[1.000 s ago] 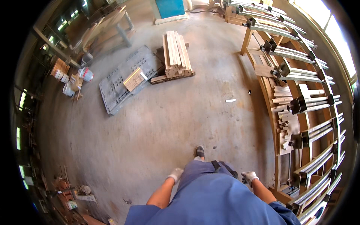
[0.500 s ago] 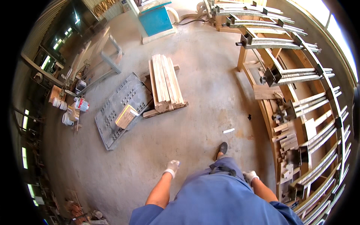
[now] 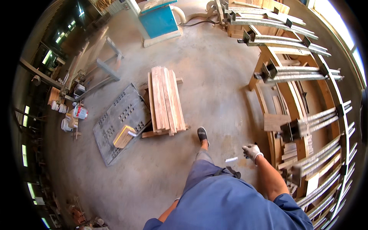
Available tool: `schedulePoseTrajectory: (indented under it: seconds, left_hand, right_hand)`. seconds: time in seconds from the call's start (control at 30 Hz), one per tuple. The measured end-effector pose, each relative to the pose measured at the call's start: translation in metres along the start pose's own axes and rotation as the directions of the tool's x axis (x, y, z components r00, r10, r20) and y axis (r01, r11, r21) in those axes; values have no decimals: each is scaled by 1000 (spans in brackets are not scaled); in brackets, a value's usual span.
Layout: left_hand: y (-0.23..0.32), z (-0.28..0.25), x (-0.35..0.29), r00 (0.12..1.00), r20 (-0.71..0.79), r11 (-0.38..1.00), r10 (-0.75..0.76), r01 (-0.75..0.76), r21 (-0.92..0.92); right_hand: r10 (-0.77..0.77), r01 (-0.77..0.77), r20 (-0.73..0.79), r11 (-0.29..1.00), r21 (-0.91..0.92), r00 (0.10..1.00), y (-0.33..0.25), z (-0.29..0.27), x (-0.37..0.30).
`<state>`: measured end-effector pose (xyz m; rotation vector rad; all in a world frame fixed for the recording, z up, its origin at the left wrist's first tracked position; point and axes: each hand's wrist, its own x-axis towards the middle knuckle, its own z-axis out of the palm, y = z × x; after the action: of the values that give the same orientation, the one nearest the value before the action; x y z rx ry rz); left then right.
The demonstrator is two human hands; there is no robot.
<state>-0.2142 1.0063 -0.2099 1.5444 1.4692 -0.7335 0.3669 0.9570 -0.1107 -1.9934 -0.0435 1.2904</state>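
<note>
My right hand (image 3: 252,151), in a whitish work glove, swings forward over the floor at the right. Its fingers are loosely curled, and I see nothing held in them. Of my left arm (image 3: 168,211) only the forearm shows beside my blue shirt; my left hand is almost wholly hidden behind my body, its fingers out of sight. Ahead of me a stack of pale wooden strips (image 3: 166,100) lies on wooden bearers. Beside it, a grey plastic pallet (image 3: 111,132) on the floor carries a small wood block (image 3: 123,138) with a yellow edge. Neither hand touches them.
Along the right runs a long wooden rack with metal clamp bars (image 3: 295,78) and wood offcuts (image 3: 290,153). A white strip (image 3: 231,159) lies on the floor. A blue machine cabinet (image 3: 159,22) stands at the back, a grey metal frame (image 3: 107,69) and buckets (image 3: 80,111) at left.
I have stepped forward, one foot now near the wood stack. My right hand has swung forward into fuller view; my left has swung back behind my body.
</note>
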Motion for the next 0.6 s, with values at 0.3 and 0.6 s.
schedulePoseTrajectory:
  seconds: [0.3,0.6]
  left_hand:
    - [261,-265,164,924,143,667,354,-356,655]
    - [479,-479,318,931,-251,783,265,-360,-507]
  right_hand:
    - [377,-384,-97,922,-56,921,-24,-15,31]
    - [349,-367,-113,870,-330,930,-145,12,66]
